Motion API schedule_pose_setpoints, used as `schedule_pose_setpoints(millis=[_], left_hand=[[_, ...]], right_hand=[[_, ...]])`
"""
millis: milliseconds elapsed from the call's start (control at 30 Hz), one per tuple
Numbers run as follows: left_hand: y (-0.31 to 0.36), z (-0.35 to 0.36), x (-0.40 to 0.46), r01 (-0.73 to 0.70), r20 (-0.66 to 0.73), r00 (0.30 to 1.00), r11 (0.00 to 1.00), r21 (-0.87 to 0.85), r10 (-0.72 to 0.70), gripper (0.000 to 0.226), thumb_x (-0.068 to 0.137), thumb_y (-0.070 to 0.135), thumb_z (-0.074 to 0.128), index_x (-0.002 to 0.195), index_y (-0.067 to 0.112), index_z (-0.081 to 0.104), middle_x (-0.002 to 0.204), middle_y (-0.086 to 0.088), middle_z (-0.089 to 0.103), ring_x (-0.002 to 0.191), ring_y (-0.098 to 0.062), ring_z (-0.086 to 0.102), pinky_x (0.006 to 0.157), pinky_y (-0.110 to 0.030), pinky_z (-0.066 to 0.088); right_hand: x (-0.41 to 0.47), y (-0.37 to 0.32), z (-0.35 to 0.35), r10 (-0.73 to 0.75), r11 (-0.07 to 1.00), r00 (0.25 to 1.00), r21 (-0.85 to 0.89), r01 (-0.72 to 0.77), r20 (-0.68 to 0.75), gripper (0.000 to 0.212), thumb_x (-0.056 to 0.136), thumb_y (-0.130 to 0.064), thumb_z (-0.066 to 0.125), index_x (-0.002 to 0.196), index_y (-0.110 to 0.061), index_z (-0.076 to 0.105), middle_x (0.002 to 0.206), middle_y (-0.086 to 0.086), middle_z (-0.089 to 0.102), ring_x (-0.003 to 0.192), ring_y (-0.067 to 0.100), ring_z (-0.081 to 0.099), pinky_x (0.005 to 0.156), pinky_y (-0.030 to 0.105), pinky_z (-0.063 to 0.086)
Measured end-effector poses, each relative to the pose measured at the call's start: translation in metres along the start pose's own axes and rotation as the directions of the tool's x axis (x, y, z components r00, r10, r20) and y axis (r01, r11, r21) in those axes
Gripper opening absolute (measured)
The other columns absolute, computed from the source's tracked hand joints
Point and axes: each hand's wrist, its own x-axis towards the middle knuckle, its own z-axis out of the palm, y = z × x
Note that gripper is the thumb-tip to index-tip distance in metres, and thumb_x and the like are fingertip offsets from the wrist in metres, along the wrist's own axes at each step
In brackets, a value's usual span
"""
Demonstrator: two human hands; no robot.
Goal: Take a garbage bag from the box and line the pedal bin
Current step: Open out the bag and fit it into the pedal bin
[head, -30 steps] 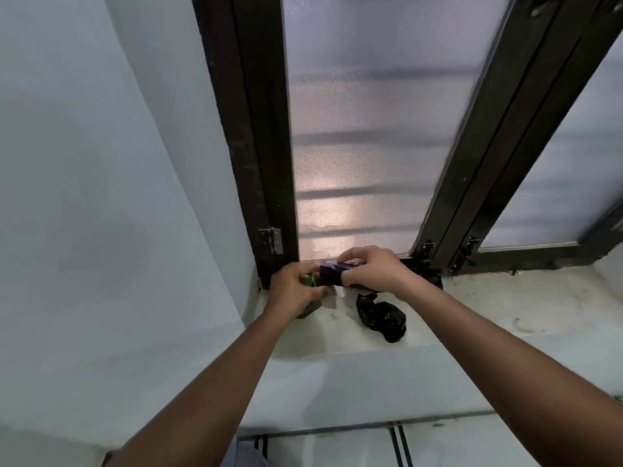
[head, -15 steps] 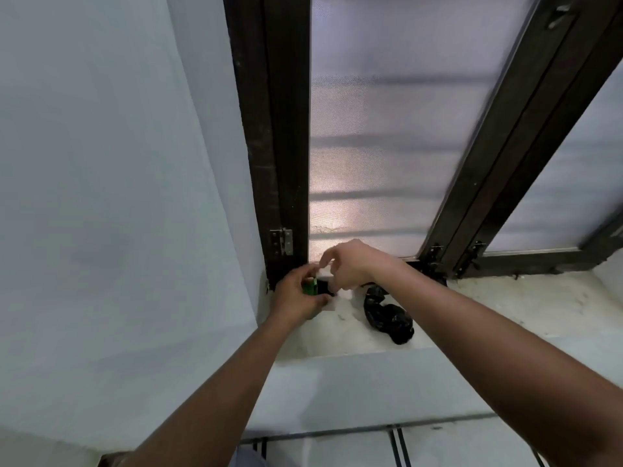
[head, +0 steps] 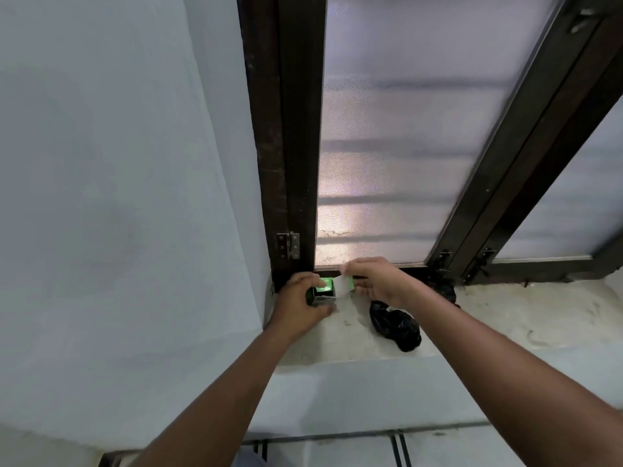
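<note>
Box [head: 324, 291] sits on the windowsill [head: 505, 315]; my left hand [head: 300, 306] grips it, right hand [head: 374, 281] fingers pinching its white flap [head: 344, 284].

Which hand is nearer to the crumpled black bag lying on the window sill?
The right. The right hand is just above the black bag, apart from it, pinching the box's white flap. The left hand is further to the left, gripping the green box.

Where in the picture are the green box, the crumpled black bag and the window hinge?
green box [head: 324, 287]: head view, its green top face.
crumpled black bag [head: 396, 326]: head view, middle of the bundle.
window hinge [head: 289, 245]: head view, its metal plate.
</note>
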Motion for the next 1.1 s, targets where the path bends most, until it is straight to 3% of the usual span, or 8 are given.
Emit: schedule_pose_setpoints(millis=[100, 167, 300, 533, 733, 867, 1000, 1100], left_hand=[[0.004, 0.003, 0.003, -0.001, -0.115, 0.993, 0.999, -0.053, -0.005, 0.023, 0.095, 0.013, 0.068, 0.117, 0.014, 0.075, 0.122, 0.005, 0.064, 0.116, -0.017, 0.063, 0.097, -0.018, 0.046], [0.006, 0.005, 0.003, 0.012, -0.113, 0.993, 0.996, -0.089, -0.022, 0.024, 0.094, 0.011, 0.064, 0.114, 0.022, 0.072, 0.111, 0.011, 0.066, 0.108, -0.012, 0.064, 0.098, -0.029, 0.053], [0.007, 0.004, 0.0, 0.04, 0.0, 0.999, 0.994, -0.106, -0.04, 0.039, 0.078, 0.031, 0.075, 0.116, 0.036, 0.064, 0.11, 0.016, 0.068, 0.102, -0.006, 0.065, 0.092, -0.038, 0.058], [0.005, 0.003, -0.001, 0.018, 0.021, 1.0, 0.997, -0.081, -0.016, 0.059, 0.073, 0.044, 0.081, 0.117, 0.047, 0.042, 0.116, 0.01, 0.068, 0.101, -0.017, 0.07, 0.084, -0.047, 0.061], [0.005, 0.005, -0.003, -0.038, 0.0, 0.999, 0.999, -0.033, 0.038, 0.038, 0.089, 0.027, 0.075, 0.119, 0.032, 0.052, 0.12, 0.007, 0.066, 0.108, -0.013, 0.065, 0.094, -0.04, 0.058], [0.007, 0.007, -0.002, -0.068, -0.042, 0.996, 0.991, 0.119, 0.073, 0.032, 0.09, 0.028, 0.074, 0.119, 0.027, 0.062, 0.133, 0.006, 0.059, 0.115, -0.018, 0.061, 0.096, -0.036, 0.054], [0.013, 0.007, -0.002, -0.037, -0.206, 0.975, 0.974, 0.222, 0.084, 0.03, 0.094, 0.039, 0.07, 0.114, 0.019, 0.065, 0.138, 0.006, 0.051, 0.113, -0.011, 0.055, 0.094, -0.025, 0.047], [0.025, 0.008, -0.001, 0.077, -0.333, 0.943, 0.969, 0.237, 0.006, 0.036, 0.096, 0.05, 0.064, 0.109, 0.017, 0.065, 0.111, 0.001, 0.063, 0.093, -0.014, 0.06, 0.073, -0.023, 0.041]], right_hand=[[-0.005, -0.01, 0.003, -0.033, 0.995, 0.996, 0.095, 0.025, 0.087, 0.021, 0.09, -0.007, 0.07, 0.107, 0.005, 0.071, 0.086, 0.01, 0.064, 0.074, 0.015, 0.062, 0.066, 0.019, 0.056], [-0.005, -0.012, 0.007, -0.067, 0.997, 0.994, -0.04, 0.071, 0.091, 0.02, 0.089, -0.002, 0.068, 0.106, 0.007, 0.072, 0.082, 0.009, 0.068, 0.076, 0.014, 0.064, 0.07, 0.021, 0.057], [0.001, -0.011, 0.022, -0.202, 0.882, 0.979, -0.442, 0.164, -0.04, 0.009, 0.081, -0.02, 0.077, 0.087, -0.015, 0.08, 0.074, 0.0, 0.074, 0.065, 0.009, 0.065, 0.064, 0.021, 0.055], [0.007, -0.008, 0.044, -0.355, 0.725, 0.928, -0.66, 0.198, -0.112, 0.014, 0.076, -0.019, 0.077, 0.089, -0.019, 0.077, 0.086, 0.0, 0.076, 0.081, 0.015, 0.071, 0.077, 0.029, 0.059], [0.005, 0.003, 0.038, -0.333, 0.817, 0.94, -0.52, 0.25, -0.07, 0.056, 0.068, -0.019, 0.082, 0.118, -0.025, 0.057, 0.109, -0.007, 0.067, 0.095, 0.012, 0.067, 0.072, 0.026, 0.058], [0.001, 0.017, 0.029, -0.2, 0.98, 0.967, -0.021, 0.199, -0.156, 0.038, 0.073, -0.006, 0.075, 0.105, -0.02, 0.063, 0.114, 0.009, 0.066, 0.097, 0.021, 0.069, 0.078, 0.034, 0.063], [-0.014, 0.041, 0.012, -0.22, 0.971, 0.909, -0.172, 0.167, -0.355, 0.019, 0.076, -0.016, 0.069, 0.091, -0.027, 0.07, 0.098, -0.001, 0.073, 0.088, 0.018, 0.067, 0.08, 0.038, 0.057], [-0.031, 0.067, 0.011, -0.019, 0.973, 0.996, -0.232, -0.002, -0.089, 0.039, 0.073, -0.028, 0.078, 0.11, -0.034, 0.065, 0.114, -0.005, 0.068, 0.099, 0.016, 0.066, 0.077, 0.035, 0.057]])
